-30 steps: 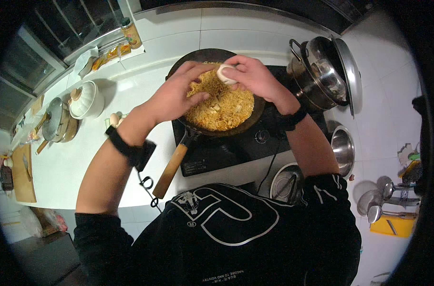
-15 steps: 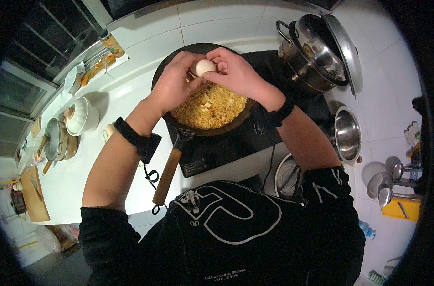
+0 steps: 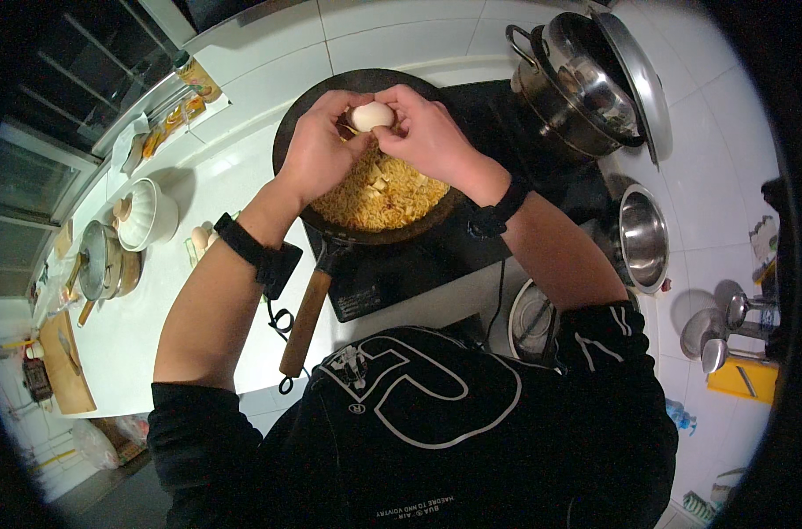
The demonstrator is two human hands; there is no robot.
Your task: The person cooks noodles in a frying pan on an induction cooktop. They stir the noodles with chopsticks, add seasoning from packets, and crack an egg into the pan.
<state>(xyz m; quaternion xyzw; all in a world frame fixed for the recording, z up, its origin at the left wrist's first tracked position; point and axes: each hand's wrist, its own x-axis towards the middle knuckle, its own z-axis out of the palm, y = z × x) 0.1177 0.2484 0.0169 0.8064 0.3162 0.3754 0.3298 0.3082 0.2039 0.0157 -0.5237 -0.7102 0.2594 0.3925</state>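
Observation:
Above the far part of the wok, a pale egg is held between my two hands. The fingers and thumb of my left hand grip its left side. From the other side, my right hand pinches it with thumb and fingers. Whether the shell is cracked I cannot tell. Below the hands, instant noodles with a few pale chunks fill the bottom of the wok. Its wooden handle points toward me, past my left forearm.
The wok sits on a black cooktop. A steel steamer pot with a tilted lid stands back right, a metal bowl nearer me. Left on the white counter are a white bowl, a lidded pot and a cutting board.
Both hands still hold the egg together; it sits slightly farther left and away from me. The whole view has shifted a little.

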